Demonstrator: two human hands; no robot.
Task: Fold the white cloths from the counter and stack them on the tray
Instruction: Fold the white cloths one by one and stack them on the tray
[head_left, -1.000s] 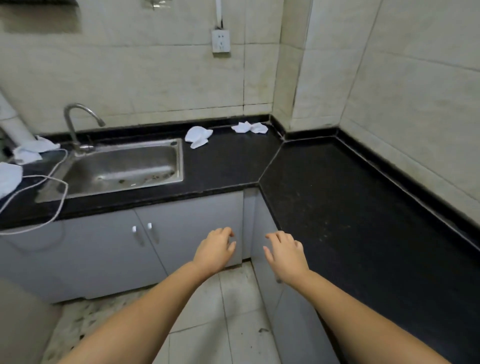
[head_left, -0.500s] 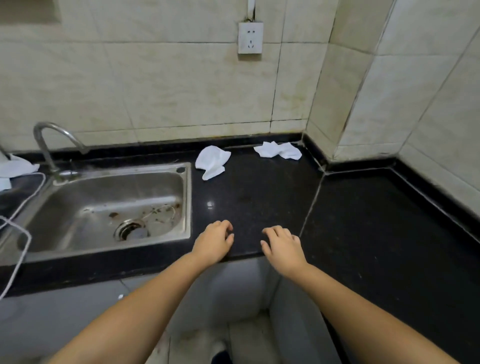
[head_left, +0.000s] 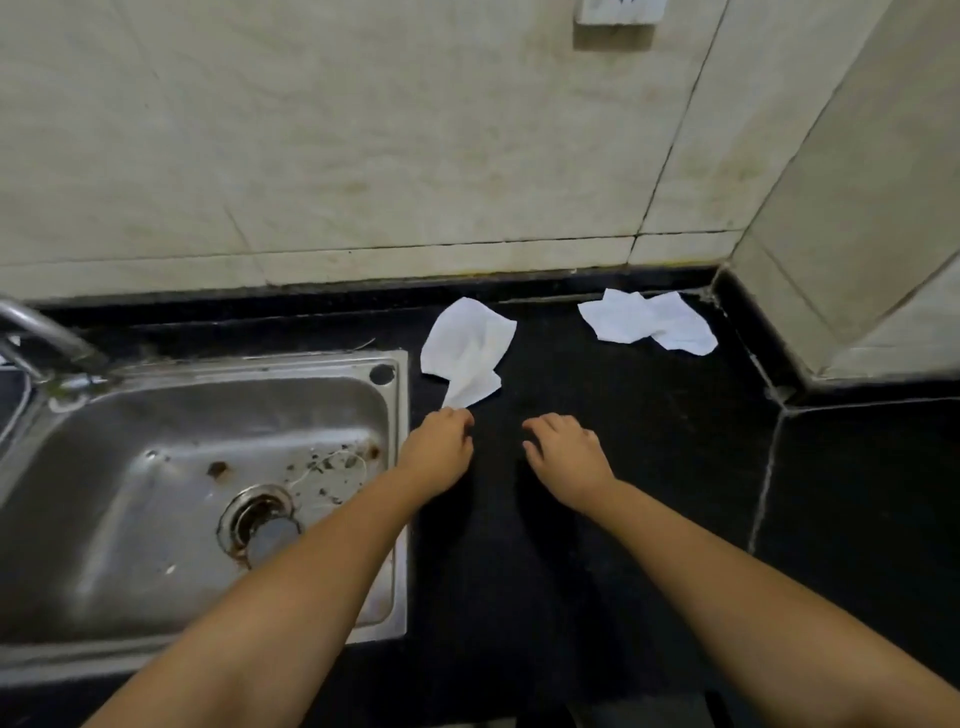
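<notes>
We look down on a glossy black stone counter (head_left: 623, 467), its surface smooth and dark, with a pale seam running where it turns the corner on the right. Two white cloths lie on it near the back edge. The nearer cloth (head_left: 470, 351) is thin, soft and rumpled, roughly a folded sheet with creased flaps; its long axis runs from the back edge toward us, and its narrow lower corner points down at our left hand (head_left: 439, 449). It sits just beside the sink's right rim. The second cloth (head_left: 649, 322) lies crumpled and flatter in the back right corner, where the counter meets the wall, its long axis running along the back edge.

Our left hand reaches to the nearer cloth's lower corner, fingers curled, and appears to pinch that tip, though the contact itself is hidden under the knuckles. Our right hand (head_left: 569, 452) hovers just above the counter beside it, fingers loosely bent and holding nothing.

The stainless steel sink (head_left: 397, 467) is a dull, scratched rectangular basin with rust spots and a round drain (head_left: 260, 522). A curved metal tap (head_left: 41, 332) rises at the back left. The wall (head_left: 363, 156) is large cream tiles, stained.
</notes>
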